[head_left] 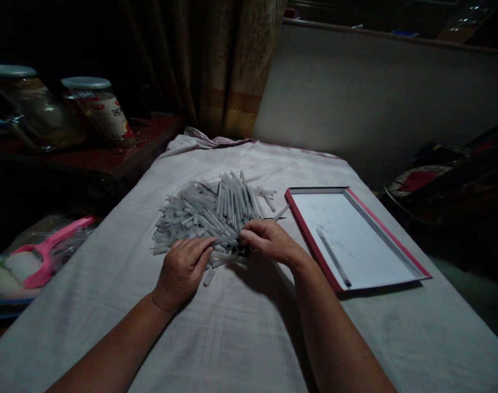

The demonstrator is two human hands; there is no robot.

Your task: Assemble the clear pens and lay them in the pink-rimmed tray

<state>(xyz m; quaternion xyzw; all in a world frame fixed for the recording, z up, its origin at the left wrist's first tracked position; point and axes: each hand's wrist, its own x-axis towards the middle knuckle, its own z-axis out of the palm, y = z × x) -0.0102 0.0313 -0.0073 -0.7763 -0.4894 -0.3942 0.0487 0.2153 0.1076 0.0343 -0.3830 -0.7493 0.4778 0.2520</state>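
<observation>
A large heap of clear plastic pen barrels (191,213) lies loose on the cloth-covered table. At its near edge, my left hand (183,270) is closed, thumb and forefinger pinching one end of a pen barrel (227,239). The fingers of my right hand (273,240) are closed on the other end, where a dark part shows. A thin translucent stick (281,212) juts out beyond my right knuckles; whether I hold it I cannot tell. To the right, one pen (333,256) with a dark tip lies in a shallow red-edged box lid (320,262).
White patterned cloth (216,338) covers the table. On the left, a dark red cabinet (121,158) carries a labelled jar (103,112) and a glass mug (48,128). A pink-handled item (46,254) sits low at left. Behind are a curtain (232,65) and a pale wall (334,87).
</observation>
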